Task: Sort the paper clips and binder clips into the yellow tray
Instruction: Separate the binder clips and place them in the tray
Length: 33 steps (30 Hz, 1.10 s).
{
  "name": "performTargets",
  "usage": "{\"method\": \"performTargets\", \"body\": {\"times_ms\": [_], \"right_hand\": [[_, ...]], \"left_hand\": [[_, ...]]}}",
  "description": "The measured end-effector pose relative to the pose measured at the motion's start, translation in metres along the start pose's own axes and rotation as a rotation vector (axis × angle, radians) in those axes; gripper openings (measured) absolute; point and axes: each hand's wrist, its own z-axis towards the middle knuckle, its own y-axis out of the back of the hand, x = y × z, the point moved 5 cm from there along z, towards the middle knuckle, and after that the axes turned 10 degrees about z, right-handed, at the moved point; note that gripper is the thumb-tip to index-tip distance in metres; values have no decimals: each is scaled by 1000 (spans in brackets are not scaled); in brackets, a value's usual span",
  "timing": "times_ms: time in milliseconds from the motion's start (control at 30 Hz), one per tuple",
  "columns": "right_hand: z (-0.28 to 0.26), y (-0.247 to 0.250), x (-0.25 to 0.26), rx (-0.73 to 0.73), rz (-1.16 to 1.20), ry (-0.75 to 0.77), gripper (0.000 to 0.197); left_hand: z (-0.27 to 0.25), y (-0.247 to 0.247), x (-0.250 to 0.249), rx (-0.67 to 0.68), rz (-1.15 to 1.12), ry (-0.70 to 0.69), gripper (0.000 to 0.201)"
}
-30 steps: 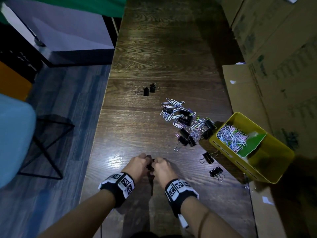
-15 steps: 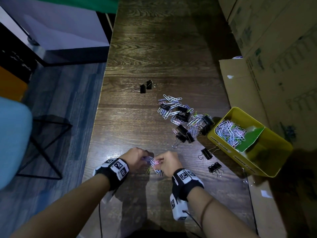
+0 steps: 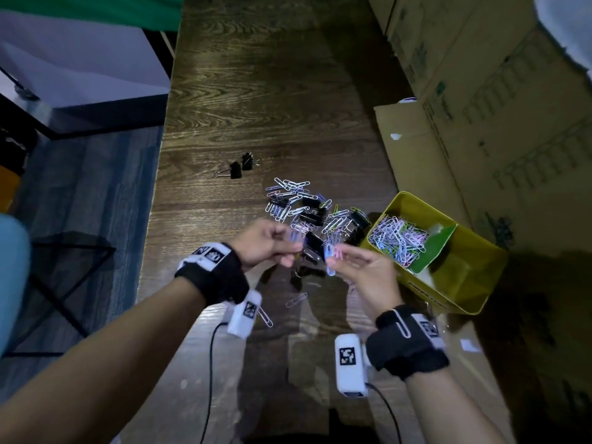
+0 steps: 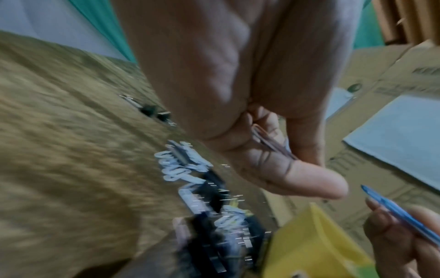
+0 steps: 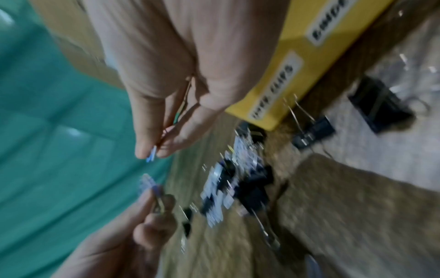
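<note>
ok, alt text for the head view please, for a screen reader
Two hands raised over a dark wooden table, the left hand and right hand each pinching paper clips. Beyond them lies a mixed pile of clips; at right, a yellow tray holds paper clips in one compartment.

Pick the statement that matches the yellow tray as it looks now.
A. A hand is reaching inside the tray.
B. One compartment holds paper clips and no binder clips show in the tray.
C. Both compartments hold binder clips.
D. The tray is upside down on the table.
B: the yellow tray has a heap of coloured paper clips in its far compartment, while the black binder clips lie out on the table.
</note>
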Motion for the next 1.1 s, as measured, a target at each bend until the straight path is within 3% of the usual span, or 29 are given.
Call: {"method": "performTargets", "body": {"times_ms": [67, 200, 333, 467, 600, 733, 767, 833, 900, 967, 1033, 1100], "right_hand": [[-6, 16, 32, -42, 83, 84, 30], [-4, 54, 83, -143, 99, 232, 29], [18, 87, 110, -246, -90, 339, 29], [46, 108, 109, -322, -412, 306, 30], [59, 107, 94, -224, -887, 211, 37], [50, 90, 92, -156, -1023, 352, 38], [46, 82, 89, -129, -1024, 389, 37], [36, 62, 71, -21, -1060, 403, 47], [29, 44, 48, 86, -1142, 377, 64], [28, 38, 33, 89, -1227, 380, 69], [31, 42, 34, 3, -1256, 353, 68], [34, 45, 38, -35, -1298, 301, 67]], "left_hand": [[18, -23, -34, 22, 11, -75, 15], [60, -75, -78, -47, 89, -87, 14], [89, -118, -95, -85, 441, -144, 4], [89, -142, -96, 23, 804, -167, 32], [73, -129, -79, -65, 637, -262, 22], [61, -74, -47, -318, 220, -209, 15], [61, -57, -41, -378, 285, -194, 17], [66, -27, -33, -437, 655, -177, 34], [78, -7, -26, -347, 1023, -189, 59], [91, 2, -16, -190, 1335, -165, 78], [101, 4, -12, -89, 1611, -171, 85], [109, 6, -15, -45, 1739, -185, 80]]}}
